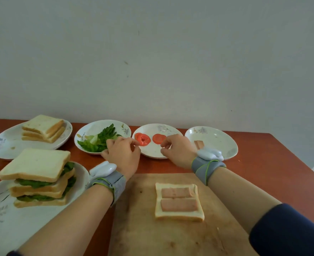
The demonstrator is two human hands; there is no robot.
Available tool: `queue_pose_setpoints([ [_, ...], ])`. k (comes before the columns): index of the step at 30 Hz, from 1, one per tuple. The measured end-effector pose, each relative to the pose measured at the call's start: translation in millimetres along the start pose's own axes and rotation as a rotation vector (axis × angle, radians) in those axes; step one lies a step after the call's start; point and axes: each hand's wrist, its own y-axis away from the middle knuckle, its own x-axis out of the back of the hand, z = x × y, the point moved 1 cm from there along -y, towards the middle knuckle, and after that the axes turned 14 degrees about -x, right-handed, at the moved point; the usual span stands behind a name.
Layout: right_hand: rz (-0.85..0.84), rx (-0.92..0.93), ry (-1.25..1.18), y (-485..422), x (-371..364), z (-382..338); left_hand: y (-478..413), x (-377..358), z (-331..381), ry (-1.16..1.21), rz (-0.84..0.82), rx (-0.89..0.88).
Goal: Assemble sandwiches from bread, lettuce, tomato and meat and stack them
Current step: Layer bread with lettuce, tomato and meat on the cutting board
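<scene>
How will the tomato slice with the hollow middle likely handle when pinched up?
The tomato slice looks thin and flat, so probably light and floppy. Its hollow centre suggests it could tear under a firm pinch. Wet cut flesh on a glazed plate is likely slippery.

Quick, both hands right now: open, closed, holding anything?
Left hand: open, fingers loosely curled, empty.
Right hand: open, loosely curled, empty.

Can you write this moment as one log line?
step: tomato next | left hand, right hand: at tomato plate, grip unclear | cutting board: bread slice with two meat strips | stack: sandwiches on plate
</scene>
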Motion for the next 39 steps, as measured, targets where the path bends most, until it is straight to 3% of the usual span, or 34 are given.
queue_pose_setpoints([
  [6, -0.078, 0.125, 0.195, -62.3, -20.7, -18.6, -52.6, -15.1, -15.3, -0.154, -0.03, -0.031],
  [12, -0.154, 0.225, 0.188, -96.0, -33.0, -27.1, -69.2, -29.9, -24.6, -0.24, -0.082, -0.047],
  [22, -0.131, 0.319, 0.205, -104.1, -39.6, -32.9, -67.7, -32.8, -28.7, -0.25, -0.104, -0.044],
  [30, -0.12, 0.275, 0.117, -95.7, -28.0, -16.9, -70.1, -33.5, -28.5, -0.213, -0.084, -0.063],
  [34, -0.146, 0.156, -0.076, -94.6, -18.8, -5.3, -74.9, -37.4, -24.3, -0.285, -0.12, -0.197],
  [39, -0.151, 0.024, -0.188, -91.7, -5.5, 11.2, -75.3, -42.4, -22.5, -0.385, -0.302, -0.387],
])
